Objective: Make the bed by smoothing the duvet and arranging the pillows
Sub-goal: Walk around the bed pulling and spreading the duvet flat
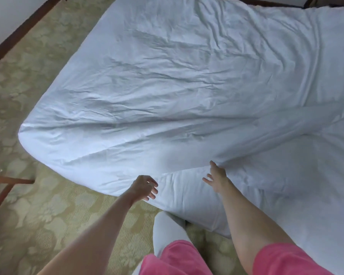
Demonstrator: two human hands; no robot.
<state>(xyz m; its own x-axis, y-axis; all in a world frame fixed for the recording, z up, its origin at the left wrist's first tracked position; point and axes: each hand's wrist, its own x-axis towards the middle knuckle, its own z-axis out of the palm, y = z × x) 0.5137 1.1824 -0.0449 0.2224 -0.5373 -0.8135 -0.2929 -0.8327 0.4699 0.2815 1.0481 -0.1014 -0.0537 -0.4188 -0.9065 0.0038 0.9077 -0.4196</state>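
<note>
A white duvet (177,80) covers the bed, wrinkled across its middle, with a long raised fold running from the near edge toward the right. My left hand (145,187) hovers at the near edge of the bed, fingers loosely curled and holding nothing. With its fingers spread, my right hand (216,175) touches the low end of the fold. No pillows are in view.
Patterned green carpet (34,120) lies left of and in front of the bed. A wooden furniture leg (6,181) juts in at the left edge. A dark baseboard (18,34) runs along the far-left wall. My grey-socked foot (167,233) stands by the bed edge.
</note>
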